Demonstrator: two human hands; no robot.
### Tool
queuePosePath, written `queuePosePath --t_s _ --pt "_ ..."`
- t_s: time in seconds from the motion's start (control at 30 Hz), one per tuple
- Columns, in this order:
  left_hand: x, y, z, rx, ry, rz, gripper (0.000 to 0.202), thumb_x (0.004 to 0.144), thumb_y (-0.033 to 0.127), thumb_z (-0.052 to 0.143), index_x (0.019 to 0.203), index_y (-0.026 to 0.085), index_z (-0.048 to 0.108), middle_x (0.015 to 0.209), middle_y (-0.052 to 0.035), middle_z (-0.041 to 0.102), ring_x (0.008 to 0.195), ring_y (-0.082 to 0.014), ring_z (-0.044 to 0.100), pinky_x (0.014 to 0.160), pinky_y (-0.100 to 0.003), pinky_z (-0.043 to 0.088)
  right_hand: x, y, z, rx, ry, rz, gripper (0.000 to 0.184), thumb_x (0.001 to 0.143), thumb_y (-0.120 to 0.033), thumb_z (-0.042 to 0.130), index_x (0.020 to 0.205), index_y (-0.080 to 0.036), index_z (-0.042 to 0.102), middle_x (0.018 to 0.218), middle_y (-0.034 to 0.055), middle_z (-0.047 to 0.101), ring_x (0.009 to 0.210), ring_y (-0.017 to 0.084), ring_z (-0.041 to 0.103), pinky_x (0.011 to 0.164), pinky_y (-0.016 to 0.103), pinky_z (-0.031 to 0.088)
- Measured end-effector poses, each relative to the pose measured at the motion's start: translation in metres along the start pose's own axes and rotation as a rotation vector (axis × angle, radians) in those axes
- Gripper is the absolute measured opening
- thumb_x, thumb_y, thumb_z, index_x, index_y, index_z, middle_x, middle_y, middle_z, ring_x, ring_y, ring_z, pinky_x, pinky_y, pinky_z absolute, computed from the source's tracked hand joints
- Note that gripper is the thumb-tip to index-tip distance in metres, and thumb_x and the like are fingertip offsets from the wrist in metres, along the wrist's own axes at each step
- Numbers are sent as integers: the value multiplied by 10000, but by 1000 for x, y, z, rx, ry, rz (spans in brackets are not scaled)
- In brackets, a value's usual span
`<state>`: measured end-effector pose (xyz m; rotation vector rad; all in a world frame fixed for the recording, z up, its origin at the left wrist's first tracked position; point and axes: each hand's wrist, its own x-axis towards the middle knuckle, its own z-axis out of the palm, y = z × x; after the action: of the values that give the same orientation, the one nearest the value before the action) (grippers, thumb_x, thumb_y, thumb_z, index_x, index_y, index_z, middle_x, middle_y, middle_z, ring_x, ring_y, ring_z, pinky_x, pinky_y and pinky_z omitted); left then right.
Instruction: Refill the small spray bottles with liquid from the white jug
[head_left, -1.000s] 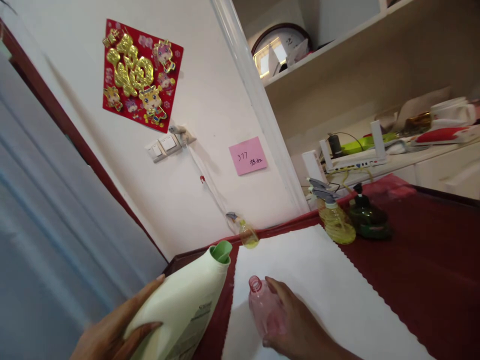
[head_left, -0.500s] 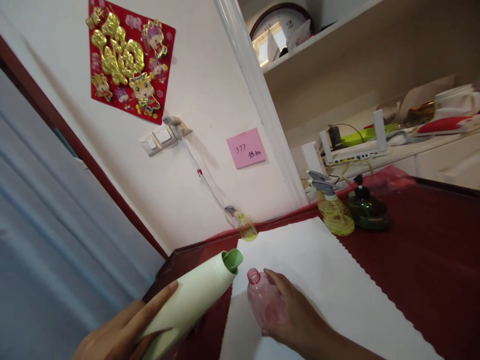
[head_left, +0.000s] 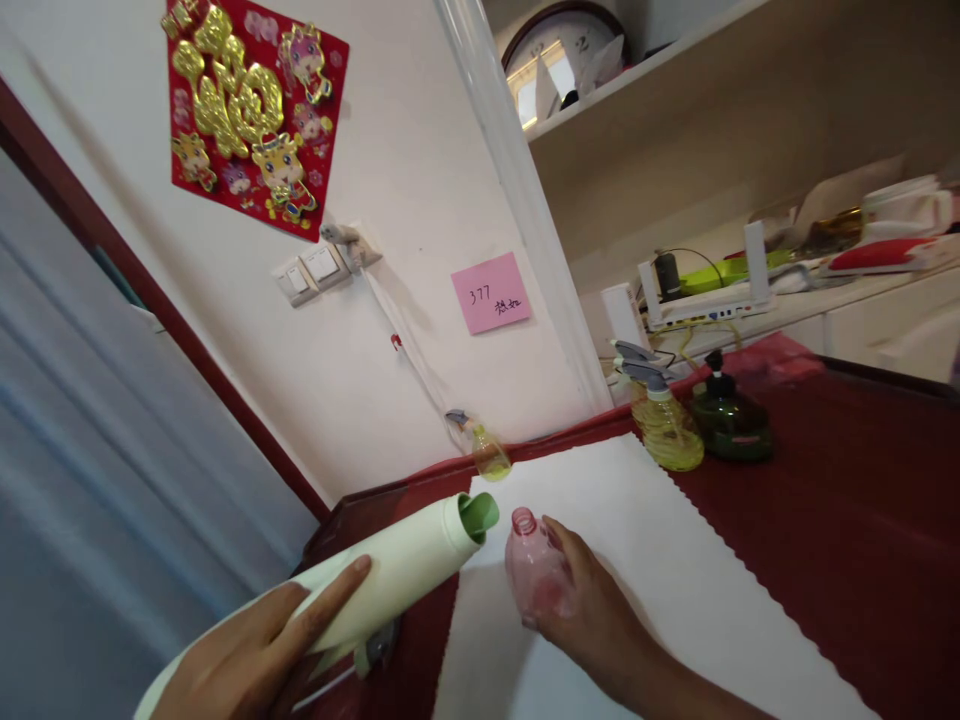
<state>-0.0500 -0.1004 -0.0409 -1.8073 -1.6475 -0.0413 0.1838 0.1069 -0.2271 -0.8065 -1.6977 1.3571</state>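
My left hand (head_left: 259, 645) is wrapped around a long pale green jug (head_left: 397, 570), tipped towards the right. Its green spout (head_left: 480, 515) points at the neck of a pink see-through bottle (head_left: 536, 570), with a gap between them. No liquid is visible coming from the spout. My right hand (head_left: 592, 610) grips this bottle from its right side, fingers curled round the body; its neck is open and it leans slightly left. Below the jug, a grey and green piece (head_left: 375, 648) shows partly; what it is I cannot make out.
White paper (head_left: 637, 530) lies on a dark red tabletop (head_left: 840, 480). Yellow spray bottles (head_left: 667, 430) and a dark green pump bottle (head_left: 731, 420) stand at the back right. Another small yellow spray bottle (head_left: 491, 455) is by the wall. A blue curtain (head_left: 112, 450) hangs left.
The jug has tilted closer to level, and its spout has shifted slightly right. The pink bottle has risen a little and moved right with my right hand. The grey and green piece shows more now.
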Motion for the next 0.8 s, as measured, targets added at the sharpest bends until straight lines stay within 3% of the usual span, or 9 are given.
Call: queuePosePath --t_s 0.17,0.27,0.4,0.6,0.8 --pt "21 -4 18 -13 35 57 676 886 396 612 1526 449 398 795 24 703 600 -163 691 569 -211 499 14 1 -9 46 85 42 949 622 -342 712 1468 -171 317 1557 199 434 1439 359 427 1181 508 383" --pt "30 -4 33 16 63 62 653 900 347 566 1527 432 403 764 22 668 596 -163 671 577 -229 475 18 5 -12 30 109 36 936 620 -318 712 1460 -195 317 1552 201 440 1440 374 426 1176 530 388" --pt "39 1 44 25 15 47 679 907 197 498 1538 421 383 804 4 664 656 -178 672 643 -265 477 16 9 -11 -2 112 7 934 617 -264 734 1458 -239 329 1524 172 485 1408 375 459 1154 534 419" --pt "49 -2 51 34 27 163 664 962 198 442 1583 384 298 758 15 624 602 -162 640 604 -255 452 14 5 -13 -32 77 -13 909 653 -256 704 1478 -208 324 1541 161 460 1417 334 440 1165 496 408" --pt "50 1 46 56 3 153 661 971 224 451 1587 390 278 796 8 614 654 -177 620 644 -283 426 13 5 -14 -39 67 -15 931 648 -259 708 1492 -178 324 1544 174 454 1428 347 423 1192 507 368"
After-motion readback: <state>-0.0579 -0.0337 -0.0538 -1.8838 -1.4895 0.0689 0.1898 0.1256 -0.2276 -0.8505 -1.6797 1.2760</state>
